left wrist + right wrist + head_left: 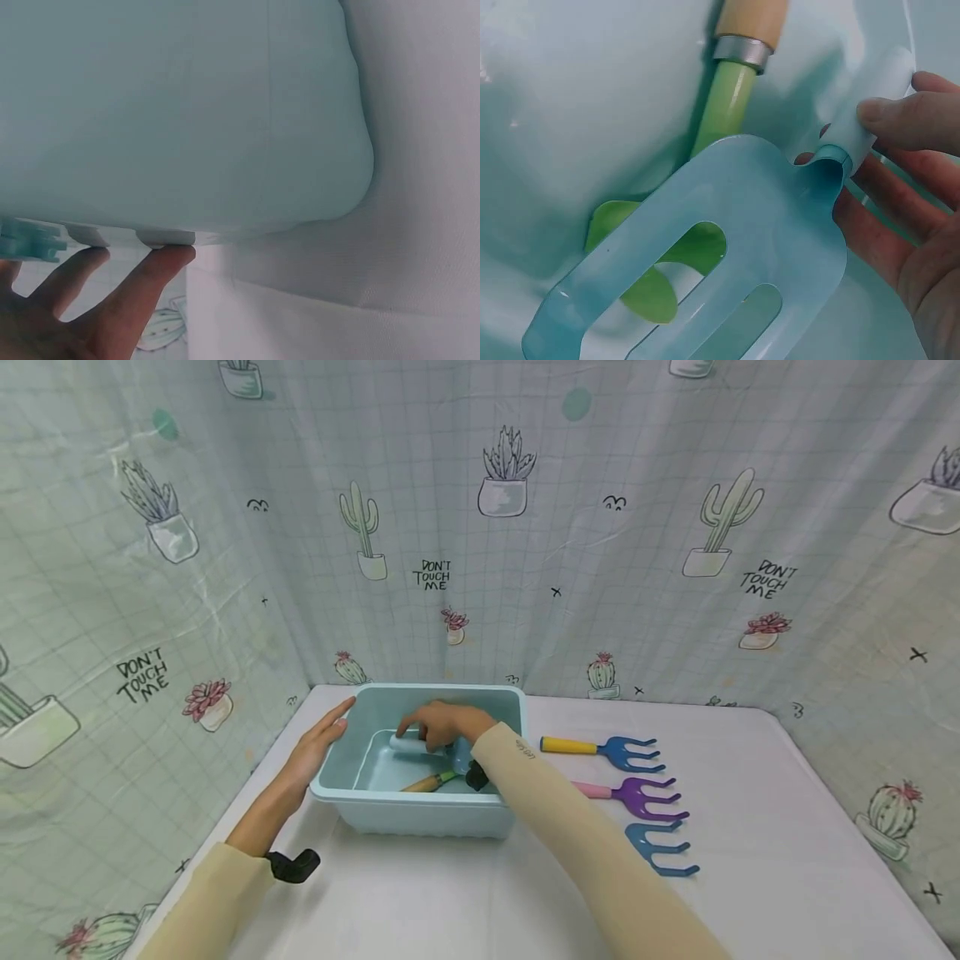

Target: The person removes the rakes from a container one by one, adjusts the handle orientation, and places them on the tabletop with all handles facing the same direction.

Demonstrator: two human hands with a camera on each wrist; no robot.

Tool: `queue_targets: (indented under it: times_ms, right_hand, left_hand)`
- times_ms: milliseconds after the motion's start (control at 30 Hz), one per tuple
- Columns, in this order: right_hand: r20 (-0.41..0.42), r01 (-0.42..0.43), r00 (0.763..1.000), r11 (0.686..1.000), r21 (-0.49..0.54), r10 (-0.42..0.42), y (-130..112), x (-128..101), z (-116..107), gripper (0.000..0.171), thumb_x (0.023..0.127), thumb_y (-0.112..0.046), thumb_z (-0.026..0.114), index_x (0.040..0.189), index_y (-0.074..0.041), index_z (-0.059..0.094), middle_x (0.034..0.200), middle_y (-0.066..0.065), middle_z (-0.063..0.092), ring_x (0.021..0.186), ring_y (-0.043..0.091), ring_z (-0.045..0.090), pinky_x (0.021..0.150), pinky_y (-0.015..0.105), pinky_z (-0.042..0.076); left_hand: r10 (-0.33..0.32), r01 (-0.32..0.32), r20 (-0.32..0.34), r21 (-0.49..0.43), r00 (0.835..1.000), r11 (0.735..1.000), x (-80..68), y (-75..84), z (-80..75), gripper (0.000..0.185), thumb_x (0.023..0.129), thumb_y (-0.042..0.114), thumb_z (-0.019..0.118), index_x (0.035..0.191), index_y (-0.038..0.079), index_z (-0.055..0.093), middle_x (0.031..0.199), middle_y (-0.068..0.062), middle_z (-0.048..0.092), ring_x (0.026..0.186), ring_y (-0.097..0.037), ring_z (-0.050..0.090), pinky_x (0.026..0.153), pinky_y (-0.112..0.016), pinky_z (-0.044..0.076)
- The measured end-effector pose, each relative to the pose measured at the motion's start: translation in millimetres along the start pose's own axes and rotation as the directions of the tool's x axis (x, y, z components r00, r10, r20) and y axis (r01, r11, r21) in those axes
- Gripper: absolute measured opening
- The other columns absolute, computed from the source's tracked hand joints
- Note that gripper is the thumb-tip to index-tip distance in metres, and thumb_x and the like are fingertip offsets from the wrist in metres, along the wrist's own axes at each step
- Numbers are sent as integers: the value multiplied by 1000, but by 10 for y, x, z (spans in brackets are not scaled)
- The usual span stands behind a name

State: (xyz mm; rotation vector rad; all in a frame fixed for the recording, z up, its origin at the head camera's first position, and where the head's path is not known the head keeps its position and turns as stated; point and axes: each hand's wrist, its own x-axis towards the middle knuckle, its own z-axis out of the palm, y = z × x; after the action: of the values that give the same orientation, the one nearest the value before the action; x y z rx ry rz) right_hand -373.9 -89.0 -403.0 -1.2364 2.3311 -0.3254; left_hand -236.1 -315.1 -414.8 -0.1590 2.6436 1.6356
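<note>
A light blue plastic tub (420, 814) stands on the white table. My left hand (318, 747) lies with straight fingers (142, 281) against the tub's left outer wall (187, 112). My right hand (442, 722) reaches inside and pinches the white handle (870, 112) of a light blue slotted garden tool (727, 247) between thumb and fingers. Under that tool lies a green tool (727, 97) with a wooden handle (423, 783) on the tub floor.
To the right of the tub lie three small rakes: a blue one with a yellow handle (600, 748), a purple one with a pink handle (637, 795), and a blue one (660, 850). Cactus-print curtains surround the table.
</note>
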Motion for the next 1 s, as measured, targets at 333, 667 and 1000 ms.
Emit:
queue_targets:
  times_ms: [333,667,1000]
  right_hand:
    - [8,24,1000,997,74,-25,-18,-26,-16,61,93,5,65,146,-25,59,130,10,67,88,13,62,68,22,53]
    - [-15,34,999,997,66,-33,-27,-20,-56,63,91,5,66,145,-28,60,128,8,68,94,15,63,69,23,54]
    - [-28,62,998,997,49,-61,-38,-8,-75,64,91,4,67,145,-30,60,131,8,68,95,15,64,69,24,54]
  left_hand:
    - [3,-3,1,-11,1000,1000,6,-13,6,60,111,53,30,167,35,16,176,-4,8,162,-42,4,121,-76,6]
    - [-11,11,-4,-6,1000,1000,12,-8,5,60,111,53,29,167,36,16,176,-4,8,162,-42,6,122,-76,8]
    - [-26,26,0,-5,1000,1000,19,1,-6,61,110,54,30,167,35,16,176,-4,7,162,-43,7,121,-76,8]
